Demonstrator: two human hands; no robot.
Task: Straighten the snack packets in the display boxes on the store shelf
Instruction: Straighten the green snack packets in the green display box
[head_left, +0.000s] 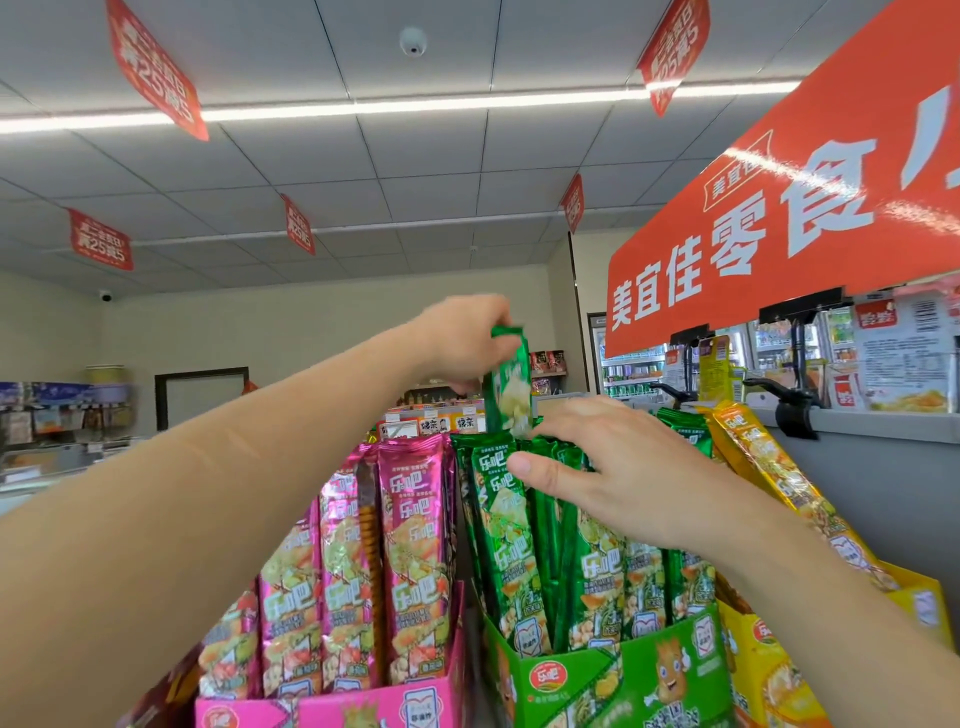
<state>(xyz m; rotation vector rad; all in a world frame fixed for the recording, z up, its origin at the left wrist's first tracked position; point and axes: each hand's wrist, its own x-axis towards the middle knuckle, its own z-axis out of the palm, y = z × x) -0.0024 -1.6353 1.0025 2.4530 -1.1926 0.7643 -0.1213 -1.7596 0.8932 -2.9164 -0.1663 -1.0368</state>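
A: Left hand (462, 338) pinches one green packet (509, 389) by its top, above the green box (623, 680). Risk?
B: Right hand (623, 478), fingers spread, parts the row (509, 545) in that box; if that gap closes, the packet could buckle going in

Three boxes sit side by side before you: left box (332, 709), middle box (613, 686), right box (769, 670), packets (415, 545) in each. Your left hand (462, 338) holds one packet (508, 387) above the middle box. Sign (779, 218) up right.
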